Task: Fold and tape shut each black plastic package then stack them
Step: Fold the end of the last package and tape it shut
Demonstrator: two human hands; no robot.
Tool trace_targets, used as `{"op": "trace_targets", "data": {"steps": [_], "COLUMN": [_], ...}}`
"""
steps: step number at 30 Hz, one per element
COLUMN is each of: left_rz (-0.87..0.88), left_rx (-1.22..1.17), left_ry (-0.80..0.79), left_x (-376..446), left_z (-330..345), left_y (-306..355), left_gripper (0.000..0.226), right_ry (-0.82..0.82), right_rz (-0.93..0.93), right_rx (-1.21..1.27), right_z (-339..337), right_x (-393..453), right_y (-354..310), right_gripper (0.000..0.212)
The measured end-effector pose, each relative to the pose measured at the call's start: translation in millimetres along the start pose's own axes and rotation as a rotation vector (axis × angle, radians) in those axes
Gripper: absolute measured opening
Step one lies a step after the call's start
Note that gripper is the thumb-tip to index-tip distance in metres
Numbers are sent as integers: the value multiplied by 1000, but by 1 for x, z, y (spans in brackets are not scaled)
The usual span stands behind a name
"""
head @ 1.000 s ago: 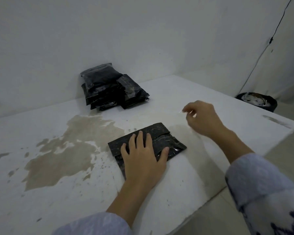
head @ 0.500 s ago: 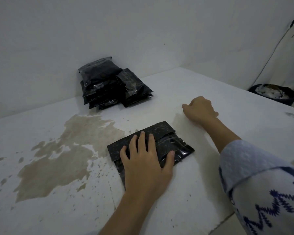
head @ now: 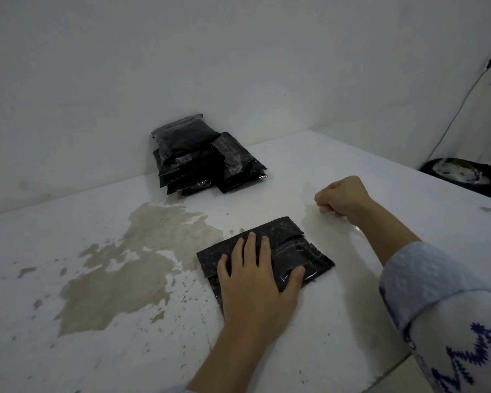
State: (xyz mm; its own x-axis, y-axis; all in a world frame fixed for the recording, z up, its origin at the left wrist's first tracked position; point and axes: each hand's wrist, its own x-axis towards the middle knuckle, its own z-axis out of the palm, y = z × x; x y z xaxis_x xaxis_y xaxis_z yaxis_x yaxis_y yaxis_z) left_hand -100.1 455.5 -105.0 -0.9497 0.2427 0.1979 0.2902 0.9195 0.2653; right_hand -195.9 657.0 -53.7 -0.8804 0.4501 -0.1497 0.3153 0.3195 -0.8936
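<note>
From the head view, we are pressing our left hand (head: 257,275) flat, fingers straight, on the folded black package (head: 288,251), flap down but seemingly untaped; our right hand (head: 342,198) is curling just beyond it, and we cannot tell whether it is pinching tape; finished stack (head: 207,160) is sitting well beyond the package by the wall; table edge (head: 391,364) is running near its right, open room toward the stack.

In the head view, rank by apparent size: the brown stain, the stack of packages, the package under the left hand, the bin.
1. Brown stain
2. Package under the left hand and stack of packages: look alike; the stack lies farther, so unranked.
3. Bin, partly cropped and farthest.
</note>
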Motion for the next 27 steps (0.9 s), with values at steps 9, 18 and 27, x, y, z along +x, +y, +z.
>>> {"op": "trace_targets", "data": {"steps": [9,18,27], "left_rz": [-39,-160,-325], "left_rx": [36,121,-587], "left_ry": [-79,-59,-31], "left_x": [-13,-85,-120], "left_z": [-19,-80,-112], "left_y": [-36,-151,-201], "left_gripper": [123,105,51], "right_ry": [-415,-924,-1127], "right_rz": [-390,-565,-587], "right_rx": [177,285,162], "right_z": [-1,84,163], "right_x": [-73,-147,-186], "right_y": [-77,-109,-119], "right_gripper": [6,26,26]}}
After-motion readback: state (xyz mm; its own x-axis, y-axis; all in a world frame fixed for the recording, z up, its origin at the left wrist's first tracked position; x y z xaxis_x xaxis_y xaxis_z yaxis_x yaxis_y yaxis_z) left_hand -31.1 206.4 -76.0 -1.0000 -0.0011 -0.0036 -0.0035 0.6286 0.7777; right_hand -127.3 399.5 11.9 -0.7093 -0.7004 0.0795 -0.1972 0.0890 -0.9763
